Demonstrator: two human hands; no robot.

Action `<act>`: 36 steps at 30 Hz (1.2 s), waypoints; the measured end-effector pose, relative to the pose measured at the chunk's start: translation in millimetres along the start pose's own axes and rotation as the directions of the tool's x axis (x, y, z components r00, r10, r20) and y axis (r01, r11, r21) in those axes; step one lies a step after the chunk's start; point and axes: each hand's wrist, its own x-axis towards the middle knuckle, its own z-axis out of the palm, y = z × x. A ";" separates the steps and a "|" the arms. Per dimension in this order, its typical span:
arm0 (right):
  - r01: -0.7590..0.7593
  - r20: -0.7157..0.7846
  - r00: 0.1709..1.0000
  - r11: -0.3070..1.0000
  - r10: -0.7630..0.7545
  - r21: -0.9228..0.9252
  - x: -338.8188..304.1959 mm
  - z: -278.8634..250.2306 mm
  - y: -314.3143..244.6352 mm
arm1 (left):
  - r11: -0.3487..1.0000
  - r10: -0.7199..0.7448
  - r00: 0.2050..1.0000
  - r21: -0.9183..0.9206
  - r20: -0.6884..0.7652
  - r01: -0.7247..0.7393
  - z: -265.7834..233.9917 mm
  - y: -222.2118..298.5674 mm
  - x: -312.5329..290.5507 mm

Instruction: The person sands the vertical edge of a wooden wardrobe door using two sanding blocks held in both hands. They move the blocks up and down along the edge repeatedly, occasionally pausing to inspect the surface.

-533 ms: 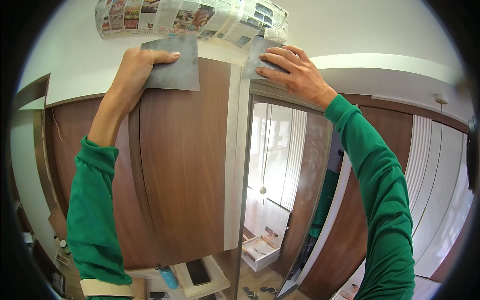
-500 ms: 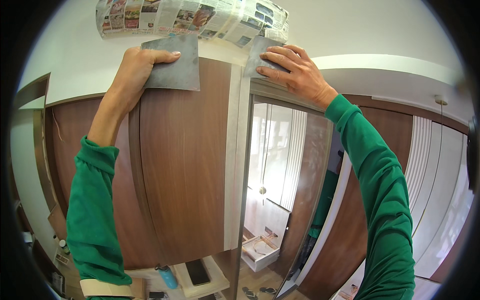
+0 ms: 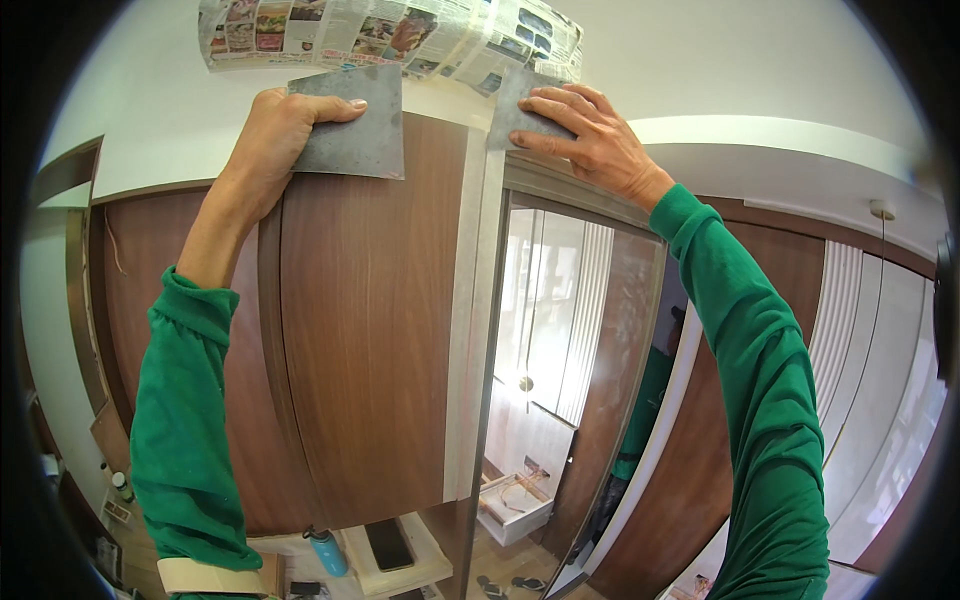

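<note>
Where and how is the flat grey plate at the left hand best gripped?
The grey plate is probably best pinched by its left edge, coming from the left: it is thin and flat, with no handle showing. The left hand holds it there, thumb across the near face; its other fingers are hidden.

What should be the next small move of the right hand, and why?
Probably ease the right grey plate slightly downward: its upper edge overlaps the newspaper covering in view, and the right hand has fingers spread across the plate, which should steady it.
</note>
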 end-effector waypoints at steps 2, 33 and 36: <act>0.011 0.004 1.000 1.000 -0.011 -0.009 -0.6 1.3 1.0 | 1.000 -0.011 1.000 -0.010 0.005 0.011 0.2 -2.6 1.7; -0.032 0.057 0.998 0.996 0.027 0.086 -11.7 2.6 -12.8 | 0.999 0.013 0.999 0.030 0.039 -0.014 -2.2 -6.5 1.6; -0.011 0.050 0.999 0.996 0.007 0.089 -14.3 -2.6 -10.3 | 0.998 0.030 0.999 0.061 0.023 -0.032 -2.1 -6.8 1.3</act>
